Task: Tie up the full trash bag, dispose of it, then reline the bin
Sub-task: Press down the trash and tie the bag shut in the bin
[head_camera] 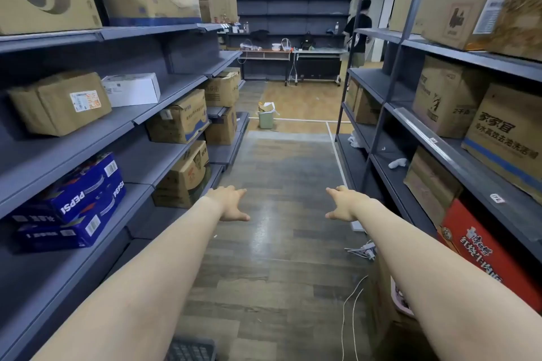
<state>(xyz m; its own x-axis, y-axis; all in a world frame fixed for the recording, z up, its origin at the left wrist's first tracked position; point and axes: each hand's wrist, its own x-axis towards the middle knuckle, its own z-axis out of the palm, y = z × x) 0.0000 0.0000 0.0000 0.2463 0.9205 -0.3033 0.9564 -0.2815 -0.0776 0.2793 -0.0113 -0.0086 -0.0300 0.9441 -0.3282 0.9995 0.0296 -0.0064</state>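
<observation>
Grey shelving on one side and a second rack on the other wall in a wood-plank aisle floor, bare down its middle (a white cable trails at its right edge). Left hand and right hand reach forward, fingers spread, holding nothing. Well beyond, at the aisle's far end, stands the pale green bin, overfilled, its white bag and cardboard poking above the rim.
</observation>
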